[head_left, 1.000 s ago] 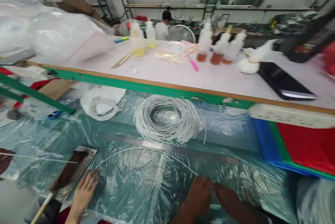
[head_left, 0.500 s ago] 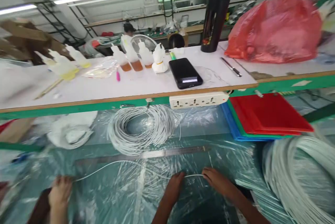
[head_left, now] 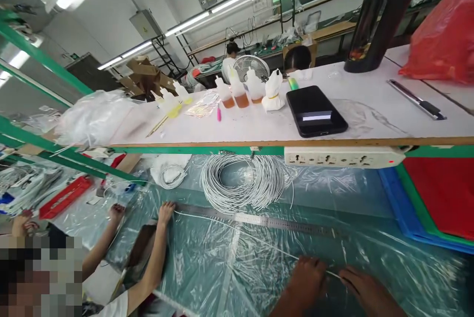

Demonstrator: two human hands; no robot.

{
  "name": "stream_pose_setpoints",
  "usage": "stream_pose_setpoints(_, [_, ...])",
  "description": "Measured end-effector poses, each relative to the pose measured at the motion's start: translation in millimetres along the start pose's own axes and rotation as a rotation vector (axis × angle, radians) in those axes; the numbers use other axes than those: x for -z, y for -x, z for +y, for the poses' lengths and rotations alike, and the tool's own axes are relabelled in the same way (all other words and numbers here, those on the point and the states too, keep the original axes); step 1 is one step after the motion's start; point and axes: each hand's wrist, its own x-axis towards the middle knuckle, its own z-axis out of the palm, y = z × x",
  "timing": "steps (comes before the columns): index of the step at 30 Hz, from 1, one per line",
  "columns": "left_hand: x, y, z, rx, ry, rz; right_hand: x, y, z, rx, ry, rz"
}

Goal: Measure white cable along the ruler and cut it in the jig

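Observation:
A thin white cable [head_left: 237, 229] runs across the plastic-covered bench. My left hand [head_left: 308, 277], low and right of centre, is closed around it. Just to the right, my right hand [head_left: 365, 288] pinches the same cable, with a short span showing between the two. Toward its far left end, a co-worker's hand [head_left: 166, 212] rests on the cable near the end of a steel ruler [head_left: 274, 221]. The ruler lies flat beyond the cable. Behind it sits a large coil of white cable [head_left: 211, 183].
Above the bench, a white shelf [head_left: 185, 132] bears a phone [head_left: 314, 111], several squeeze bottles [head_left: 240, 97], a pen [head_left: 414, 99] and a dark tumbler [head_left: 381, 20]. A power strip [head_left: 344, 157] hangs along its edge. Coloured folders [head_left: 440, 198] lie at right; a co-worker sits at left.
My view has swung to the left, bringing the co-worker into sight. Both my hands keep hold of the cable, and the cable now looks straighter than before.

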Motion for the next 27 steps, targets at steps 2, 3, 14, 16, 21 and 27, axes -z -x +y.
stream_pose_setpoints(2, [4.1,-12,7,-0.03,0.003,-0.007,14,-3,-5,-0.006,-0.022,-0.09])
stream_pose_setpoints(3, [6.0,-19,10,-0.038,0.006,-0.024,20,-4,-9,-0.022,-0.013,-0.124])
stream_pose_setpoints(14, [-15.6,-109,4,0.003,0.039,-0.137,48,-46,3,-0.233,0.167,-0.147])
stream_pose_setpoints(16, [-22.7,-121,-3,0.01,0.022,-0.075,49,-54,13,-0.258,0.159,-0.145])
stream_pose_setpoints(21, [-39.8,-151,-19,-0.008,-0.104,0.119,61,-64,41,-0.366,0.135,-0.098])
stream_pose_setpoints(27, [-60.3,-177,-26,-0.093,-0.204,0.31,66,-71,57,-0.407,0.099,-0.029])
